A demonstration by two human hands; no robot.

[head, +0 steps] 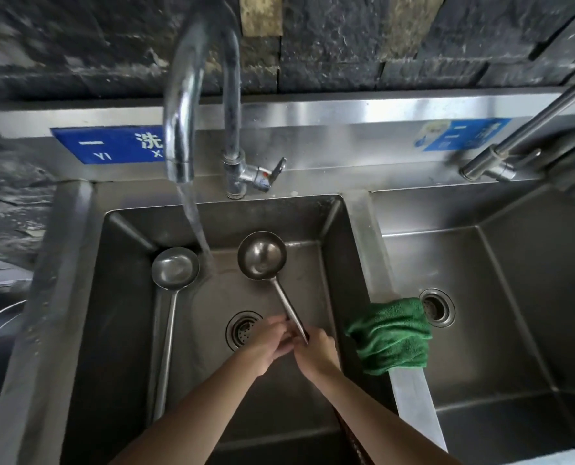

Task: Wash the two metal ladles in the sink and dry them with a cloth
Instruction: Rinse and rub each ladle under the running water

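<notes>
Ladles, two of them in bare steel with long thin handles, are both in the left stainless sink basin [78, 297]. One round-bowled steel ladle [174, 270] lies against the basin's left wall, bowl toward the back and handle running toward the near edge, just left of the stream of running water [195, 226] that falls from the curved chrome tap [192, 82]. The other steel ladle [262, 255] is held with its bowl up and forward, to the right of the stream and not under it. Both hands are together on its handle above the round drain [241, 330]: the left hand [267, 344] has its fingers curled round the shaft, and the right hand [314, 352] grips the handle's near end. A folded green cloth [392, 335] is draped over the steel divider between the left basin and the right basin [514, 263]. Blue signs [108, 144] are fixed on the steel backsplash.
</notes>
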